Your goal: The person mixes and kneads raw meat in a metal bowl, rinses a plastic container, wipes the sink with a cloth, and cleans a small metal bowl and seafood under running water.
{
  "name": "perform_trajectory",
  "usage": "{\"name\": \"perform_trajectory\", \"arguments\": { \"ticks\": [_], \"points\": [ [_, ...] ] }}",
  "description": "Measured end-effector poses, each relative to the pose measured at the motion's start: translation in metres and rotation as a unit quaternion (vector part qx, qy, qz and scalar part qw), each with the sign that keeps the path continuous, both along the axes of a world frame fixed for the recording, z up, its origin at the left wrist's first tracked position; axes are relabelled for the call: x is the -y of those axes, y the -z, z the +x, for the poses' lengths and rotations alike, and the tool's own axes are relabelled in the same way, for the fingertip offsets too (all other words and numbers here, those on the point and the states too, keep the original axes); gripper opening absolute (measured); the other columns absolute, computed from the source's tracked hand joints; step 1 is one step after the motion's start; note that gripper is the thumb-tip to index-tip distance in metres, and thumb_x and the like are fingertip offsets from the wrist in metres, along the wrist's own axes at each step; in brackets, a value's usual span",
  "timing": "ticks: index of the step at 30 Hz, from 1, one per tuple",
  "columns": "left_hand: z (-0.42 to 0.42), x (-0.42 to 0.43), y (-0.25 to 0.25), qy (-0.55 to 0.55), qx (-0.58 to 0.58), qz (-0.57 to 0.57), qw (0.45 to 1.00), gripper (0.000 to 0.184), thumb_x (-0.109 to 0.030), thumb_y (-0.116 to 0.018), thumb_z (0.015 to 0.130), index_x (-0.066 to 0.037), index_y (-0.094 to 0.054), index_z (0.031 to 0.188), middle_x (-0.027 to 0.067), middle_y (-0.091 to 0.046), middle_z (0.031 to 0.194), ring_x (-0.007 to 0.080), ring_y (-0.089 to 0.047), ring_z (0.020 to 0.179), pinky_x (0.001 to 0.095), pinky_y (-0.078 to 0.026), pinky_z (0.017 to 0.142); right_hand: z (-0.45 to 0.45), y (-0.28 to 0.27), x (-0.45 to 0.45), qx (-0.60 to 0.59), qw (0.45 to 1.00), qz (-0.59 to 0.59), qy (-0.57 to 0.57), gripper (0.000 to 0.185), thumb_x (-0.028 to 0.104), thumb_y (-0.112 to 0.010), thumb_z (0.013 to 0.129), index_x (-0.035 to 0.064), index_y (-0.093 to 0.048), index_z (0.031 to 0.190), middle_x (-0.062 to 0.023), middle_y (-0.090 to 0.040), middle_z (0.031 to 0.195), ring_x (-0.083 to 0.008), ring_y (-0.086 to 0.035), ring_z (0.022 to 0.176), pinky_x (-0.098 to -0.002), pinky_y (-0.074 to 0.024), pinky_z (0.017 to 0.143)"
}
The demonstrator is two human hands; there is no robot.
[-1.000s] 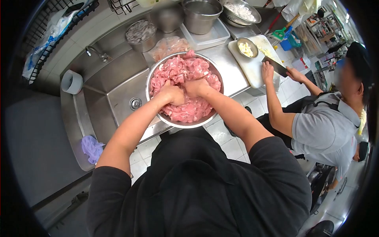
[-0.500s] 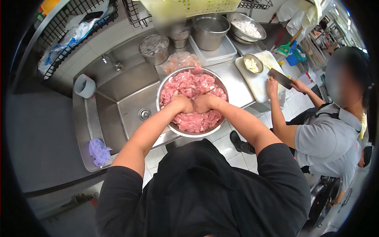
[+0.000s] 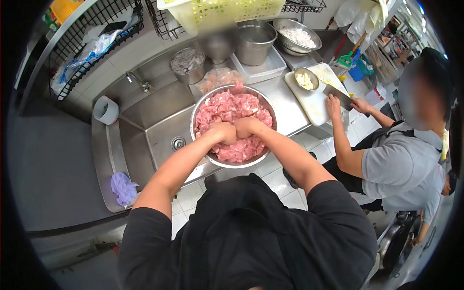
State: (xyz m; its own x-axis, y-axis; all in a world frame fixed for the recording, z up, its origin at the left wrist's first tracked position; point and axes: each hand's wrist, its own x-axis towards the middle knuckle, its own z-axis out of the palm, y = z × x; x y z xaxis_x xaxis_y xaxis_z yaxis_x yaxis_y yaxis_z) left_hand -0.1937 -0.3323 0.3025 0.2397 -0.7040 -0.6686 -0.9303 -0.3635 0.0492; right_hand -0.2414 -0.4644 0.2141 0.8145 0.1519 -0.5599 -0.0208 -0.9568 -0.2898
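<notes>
A wide steel bowl (image 3: 271, 112) full of pink raw meat pieces (image 3: 231, 105) stands at the sink's right edge. Both of my hands are sunk in the meat near the bowl's middle, side by side. The back of my left hand (image 3: 223, 132) shows, but its fingers are buried. Beside it, my right hand (image 3: 246, 127) also has its fingers hidden in the meat. Behind the bowl lies a clear plastic bag (image 3: 220, 79) with pinkish contents.
At the right a co-worker (image 3: 396, 159) holds a cleaver (image 3: 338, 96) over a white cutting board (image 3: 311, 104) with a small bowl (image 3: 306, 79). Behind stand steel pots (image 3: 255, 42) and a plastic tray (image 3: 261, 72). The sink (image 3: 162, 130) is at the left.
Both hands have moved toward the near side of the bowl and closer together, pressing in the meat. The camera view has shifted, showing more of the yellow basket at the top.
</notes>
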Motion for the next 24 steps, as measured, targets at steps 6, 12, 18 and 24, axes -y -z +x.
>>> {"name": "perform_trajectory", "arguments": {
  "ticks": [6, 12, 18, 24],
  "points": [
    [0.015, 0.009, 0.04, -0.091, -0.027, -0.041, 0.995, 0.036, -0.025, -0.051, 0.084, -0.013, -0.071, 0.111, 0.009, -0.068, 0.12, 0.0218, -0.062, 0.114, 0.0431, -0.033, 0.097, 0.006, -0.003, 0.005, -0.025, 0.994, 0.012, -0.104, 0.033, 0.022, -0.058, 0.08, 0.0006, -0.071, 0.101, -0.0202, -0.07, 0.105, -0.0351, -0.067, 0.1, -0.0434, -0.0504, 0.088],
    [0.012, 0.003, 0.032, -0.039, -0.027, -0.004, 0.999, 0.039, -0.021, -0.055, 0.078, -0.012, -0.071, 0.112, 0.0104, -0.067, 0.12, 0.0259, -0.061, 0.115, 0.0507, -0.029, 0.102, 0.006, -0.003, 0.003, 0.005, 0.998, 0.034, -0.06, 0.03, 0.016, -0.059, 0.076, 0.0005, -0.073, 0.097, -0.0199, -0.069, 0.106, -0.0341, -0.066, 0.103, -0.0397, -0.0499, 0.091],
    [0.01, 0.002, 0.029, 0.028, -0.067, 0.005, 0.997, 0.039, -0.023, -0.052, 0.081, -0.004, -0.07, 0.11, 0.0157, -0.069, 0.114, 0.029, -0.064, 0.11, 0.0421, -0.037, 0.095, 0.013, 0.014, 0.004, 0.051, 0.998, 0.022, -0.042, 0.056, 0.024, -0.062, 0.081, 0.0133, -0.051, 0.136, -0.0166, -0.06, 0.129, -0.032, -0.059, 0.117, -0.0449, -0.0495, 0.093],
    [0.021, 0.013, 0.039, -0.024, -0.033, -0.013, 0.999, 0.041, -0.026, -0.051, 0.083, -0.004, -0.07, 0.112, 0.0175, -0.067, 0.117, 0.0306, -0.062, 0.113, 0.0431, -0.04, 0.1, 0.012, 0.018, 0.017, -0.01, 0.994, 0.059, -0.09, 0.036, 0.019, -0.057, 0.082, 0.0075, -0.067, 0.115, -0.0172, -0.066, 0.117, -0.0355, -0.061, 0.111, -0.046, -0.0476, 0.092]
  ]
}}
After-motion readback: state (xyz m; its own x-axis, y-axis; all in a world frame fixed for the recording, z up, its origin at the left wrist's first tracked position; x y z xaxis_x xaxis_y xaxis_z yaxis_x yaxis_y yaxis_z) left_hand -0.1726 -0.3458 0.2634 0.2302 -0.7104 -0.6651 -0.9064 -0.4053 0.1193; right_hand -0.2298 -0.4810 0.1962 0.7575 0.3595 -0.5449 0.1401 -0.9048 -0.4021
